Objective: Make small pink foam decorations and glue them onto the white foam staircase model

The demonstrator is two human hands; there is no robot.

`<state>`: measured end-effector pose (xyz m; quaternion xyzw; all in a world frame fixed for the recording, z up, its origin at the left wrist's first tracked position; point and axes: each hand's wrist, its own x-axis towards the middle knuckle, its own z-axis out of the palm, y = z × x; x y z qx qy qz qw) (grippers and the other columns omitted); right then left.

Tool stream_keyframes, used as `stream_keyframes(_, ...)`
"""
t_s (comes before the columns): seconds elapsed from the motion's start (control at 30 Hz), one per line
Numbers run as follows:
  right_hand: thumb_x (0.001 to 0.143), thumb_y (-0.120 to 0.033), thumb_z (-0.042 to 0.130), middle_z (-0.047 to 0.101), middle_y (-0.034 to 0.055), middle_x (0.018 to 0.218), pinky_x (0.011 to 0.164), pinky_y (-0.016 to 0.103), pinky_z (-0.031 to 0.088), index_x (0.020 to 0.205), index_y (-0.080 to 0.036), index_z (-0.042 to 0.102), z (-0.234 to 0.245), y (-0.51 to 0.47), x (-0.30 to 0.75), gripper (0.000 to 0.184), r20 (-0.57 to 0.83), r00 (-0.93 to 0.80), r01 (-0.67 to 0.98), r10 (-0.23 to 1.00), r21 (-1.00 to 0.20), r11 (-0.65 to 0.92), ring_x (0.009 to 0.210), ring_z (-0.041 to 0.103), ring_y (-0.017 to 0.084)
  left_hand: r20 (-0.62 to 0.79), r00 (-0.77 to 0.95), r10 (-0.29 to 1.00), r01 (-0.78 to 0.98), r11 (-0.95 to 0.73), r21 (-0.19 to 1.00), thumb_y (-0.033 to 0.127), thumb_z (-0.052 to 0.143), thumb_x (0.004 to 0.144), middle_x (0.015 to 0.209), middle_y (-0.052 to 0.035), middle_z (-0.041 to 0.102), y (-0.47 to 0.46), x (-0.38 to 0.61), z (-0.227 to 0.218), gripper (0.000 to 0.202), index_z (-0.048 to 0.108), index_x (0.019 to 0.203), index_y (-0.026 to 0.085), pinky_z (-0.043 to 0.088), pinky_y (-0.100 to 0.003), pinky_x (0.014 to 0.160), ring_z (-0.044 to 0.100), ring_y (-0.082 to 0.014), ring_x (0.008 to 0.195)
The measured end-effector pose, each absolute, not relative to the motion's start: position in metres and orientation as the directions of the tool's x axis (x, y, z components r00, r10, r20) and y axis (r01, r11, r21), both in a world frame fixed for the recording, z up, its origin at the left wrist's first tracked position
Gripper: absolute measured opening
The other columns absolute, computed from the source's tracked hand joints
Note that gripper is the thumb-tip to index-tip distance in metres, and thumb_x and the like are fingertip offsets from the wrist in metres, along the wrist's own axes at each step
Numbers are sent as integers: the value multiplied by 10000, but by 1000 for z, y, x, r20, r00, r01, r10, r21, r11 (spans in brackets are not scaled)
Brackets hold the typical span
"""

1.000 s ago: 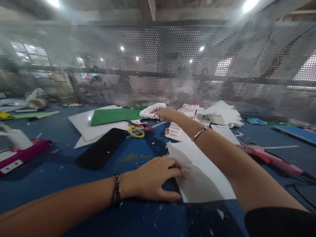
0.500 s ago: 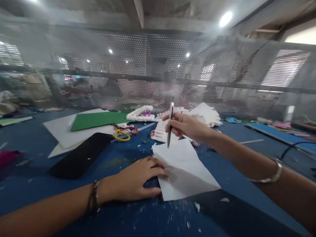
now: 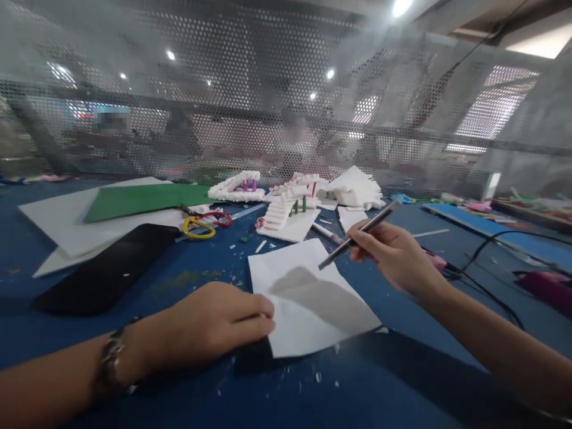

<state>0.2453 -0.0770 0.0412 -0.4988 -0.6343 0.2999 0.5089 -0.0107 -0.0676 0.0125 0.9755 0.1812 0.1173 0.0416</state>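
Note:
A white sheet of paper (image 3: 304,310) lies before me on the blue table (image 3: 196,387). Its left edge is pinched between the thumb and fingers of my left hand (image 3: 214,322). My right hand (image 3: 393,253) grips a slim metallic pen (image 3: 357,235) above the paper's upper right side. The pen slants, its lower end apart from the sheet, and a shadow falls across the paper. Just behind the sheet stands a small white staircase model (image 3: 286,208) with green posts and pinkish trim.
To the left lie a black flat slab (image 3: 111,268), scissors with red and yellow handles (image 3: 199,229) and a green sheet (image 3: 138,199) on white boards. At the right are a blue board (image 3: 496,229), a black cable (image 3: 487,244) and a purple object (image 3: 545,292). Perforated metal screen (image 3: 250,89) closes the back.
My right hand has moved right and lower, and the pen has tipped from nearly upright to slanted. My left hand has gone from resting on the paper's edge to pinching it. The view has shifted.

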Motion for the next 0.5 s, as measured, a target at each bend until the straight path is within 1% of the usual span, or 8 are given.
stream_keyframes(0.07,667,-304,606,564,-29,537,469,180,433,654,-182,515,40,-81,246,154,334,10,320,943,-894,313,511,557,82,120,929,351,329,-929,170,280,359,845,767,37,659,-72,-18,17,225,578,883,242,396,-192,575,587,-122,641)
stream_keyframes(0.1,661,-278,619,574,-23,556,477,179,441,639,-184,511,40,-84,244,145,324,-16,322,946,-894,311,531,573,88,98,947,307,289,-943,163,278,364,839,776,23,661,-72,-22,18,227,582,880,229,404,-201,575,586,-128,640)
stream_keyframes(0.13,661,-253,622,582,-16,570,478,179,448,632,-186,508,39,-87,242,136,315,-57,327,947,-891,316,544,584,93,94,958,270,257,-958,130,274,365,840,802,8,663,-72,-27,19,231,582,903,226,411,-215,585,583,-136,653)
stream_keyframes(0.2,678,-219,605,592,-6,582,470,181,459,637,-188,505,40,-90,235,113,291,-156,343,944,-880,328,551,597,102,137,976,171,166,-985,47,297,392,823,882,-25,657,-68,-35,18,241,572,970,233,424,-250,601,578,-158,685)
stream_keyframes(0.27,707,-213,570,601,2,583,468,183,472,642,-185,506,41,-90,227,95,256,-248,359,934,-871,335,546,604,105,166,963,211,205,-977,49,310,431,795,960,-47,634,-61,-42,16,268,554,1023,242,441,-275,666,575,-184,789)
stream_keyframes(0.3,726,-219,547,607,6,586,475,184,480,651,-182,514,41,-88,223,90,236,-289,367,928,-868,335,549,609,106,159,957,243,234,-969,73,314,451,779,1021,-54,610,-58,-43,14,295,539,1054,253,444,-292,706,566,-198,850)
stream_keyframes(0.4,765,-232,499,636,16,618,519,187,503,734,-169,566,41,-80,216,98,191,-405,370,894,-860,352,568,622,106,87,950,300,285,-946,153,373,513,725,1215,-67,483,-52,-44,12,415,486,1133,304,418,-386,814,495,-265,1017)
stream_keyframes(0.5,757,-197,516,665,19,671,570,179,506,855,-164,601,40,-71,215,134,182,-485,369,855,-844,389,609,627,98,41,950,310,297,-934,198,484,541,674,1313,-84,365,-52,-42,12,541,432,1185,342,359,-485,867,413,-334,1107)
